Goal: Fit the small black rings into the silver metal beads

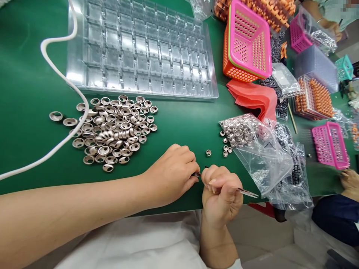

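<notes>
At the table's front edge my left hand (174,175) is closed, its thumb and fingertips pinching a small dark metallic part (196,174) that is mostly hidden. Close beside it, my right hand (223,194) is curled shut around what look like metal tweezers (248,193), their two thin prongs sticking out to the right. The right fingertips come near the small part; whether they touch it I cannot tell. A single metal ring (208,152) lies just beyond the hands. Left of them spreads a pile of silver metal rings (120,127) with holes in their sides.
A clear compartment tray (146,95) lies behind the pile, and a white cable (60,144) crosses the left. To the right are a plastic bag of metal rings (260,160), a red cloth (255,99) and stacked baskets (249,37). Other people's hands (350,181) show far right.
</notes>
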The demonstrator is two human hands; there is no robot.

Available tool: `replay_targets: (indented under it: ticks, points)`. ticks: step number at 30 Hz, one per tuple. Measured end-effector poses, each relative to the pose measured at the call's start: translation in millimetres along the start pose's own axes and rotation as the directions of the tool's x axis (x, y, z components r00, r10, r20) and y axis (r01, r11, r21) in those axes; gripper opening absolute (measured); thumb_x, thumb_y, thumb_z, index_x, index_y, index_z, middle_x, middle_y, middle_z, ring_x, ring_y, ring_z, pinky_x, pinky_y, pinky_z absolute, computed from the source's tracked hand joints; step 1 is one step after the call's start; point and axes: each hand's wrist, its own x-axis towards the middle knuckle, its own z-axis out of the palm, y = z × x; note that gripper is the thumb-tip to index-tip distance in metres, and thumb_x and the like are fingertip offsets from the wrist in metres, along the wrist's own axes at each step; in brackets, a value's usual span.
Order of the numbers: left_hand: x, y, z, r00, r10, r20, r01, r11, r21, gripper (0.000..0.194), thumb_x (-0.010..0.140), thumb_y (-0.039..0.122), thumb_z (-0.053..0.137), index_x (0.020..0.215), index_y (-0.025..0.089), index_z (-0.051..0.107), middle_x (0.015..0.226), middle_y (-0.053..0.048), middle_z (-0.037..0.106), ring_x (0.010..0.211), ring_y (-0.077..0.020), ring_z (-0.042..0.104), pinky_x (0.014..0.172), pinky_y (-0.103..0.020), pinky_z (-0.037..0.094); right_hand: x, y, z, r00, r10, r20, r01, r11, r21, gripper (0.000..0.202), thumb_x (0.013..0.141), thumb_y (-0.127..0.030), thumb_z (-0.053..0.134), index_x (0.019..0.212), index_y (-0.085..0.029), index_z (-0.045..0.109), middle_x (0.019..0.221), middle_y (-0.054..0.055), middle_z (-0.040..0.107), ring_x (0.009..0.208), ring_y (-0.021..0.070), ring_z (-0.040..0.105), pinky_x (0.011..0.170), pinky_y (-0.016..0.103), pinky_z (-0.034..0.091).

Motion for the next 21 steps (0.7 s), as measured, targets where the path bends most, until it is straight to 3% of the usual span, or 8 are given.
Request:
replay_targets:
  ticks: [9,21]
  points:
    - [-1.6,-0.7,2.9,1.000,0.006,-0.009,-0.006,1.000,0.000,0.002,0.090,0.019,0.071,0.089,0.018,0.070,0.084,-0.001,0.064,0.084,-0.0189,0.054,0.079,-0.037,0.034,0.5,1.3,-1.7,0.998,-0.039,-0.055,0.041,0.999,0.017,0.034,0.106,-0.035,0.044,0.080,-0.023,0.062,0.063,-0.005,0.032,0.053,0.0115,0.039,0.050,0.026,0.030]
    - [-2.1,-1.7,3.2,0.999,0.020,-0.030,-0.020,1.000,-0.011,0.003,0.092,0.019,0.069,0.089,0.018,0.070,0.083,-0.001,0.062,0.083,-0.0187,0.053,0.078,-0.037,0.034,1.0,0.4,0.0,1.000,-0.029,-0.001,0.029,0.999,-0.046,0.035,0.106,-0.038,0.044,0.078,-0.023,0.059,0.063,-0.005,0.035,0.052,0.0108,0.041,0.050,0.026,0.031]
